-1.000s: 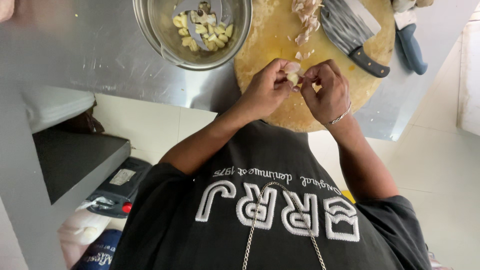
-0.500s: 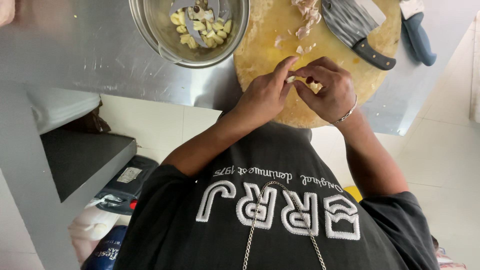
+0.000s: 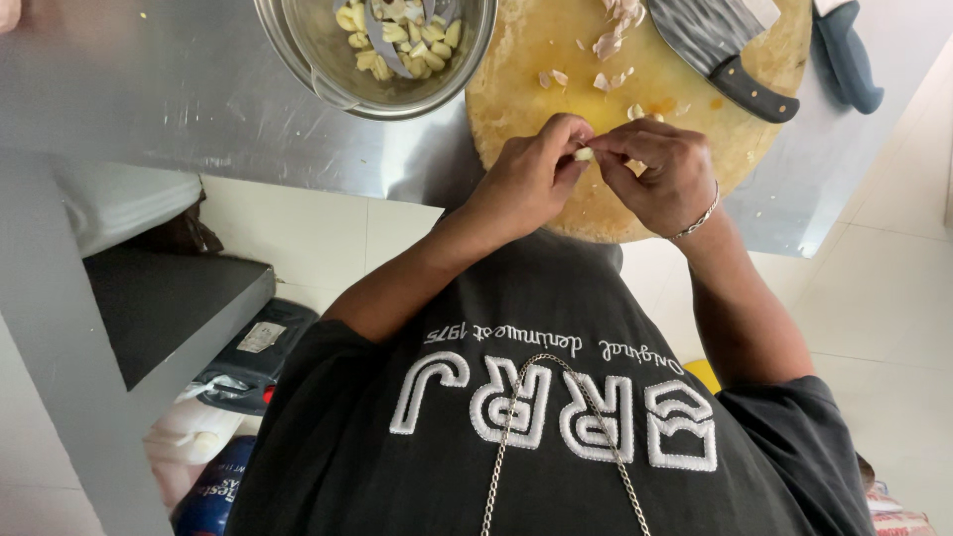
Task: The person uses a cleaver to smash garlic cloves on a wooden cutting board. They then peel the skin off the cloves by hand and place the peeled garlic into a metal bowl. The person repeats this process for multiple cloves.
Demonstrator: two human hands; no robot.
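Both of my hands meet over the near edge of a round wooden cutting board [image 3: 541,60]. My left hand [image 3: 521,184] and my right hand [image 3: 667,177], which wears a thin bracelet, pinch one small pale garlic clove [image 3: 583,154] between their fingertips. Loose garlic skins [image 3: 608,45] lie on the board beyond my hands. A steel bowl [image 3: 323,84] holding several peeled cloves stands to the left of the board.
A cleaver [image 3: 720,50] with a dark handle rests on the board's far right. A blue-handled knife [image 3: 849,50] lies on the steel counter [image 3: 149,89] beside it. Below the counter are a dark shelf [image 3: 169,308] and a pale tiled floor [image 3: 874,298].
My fingers have drawn closer together around the clove and both hands have shifted slightly towards the board's middle. The bowl and knives have stayed put.
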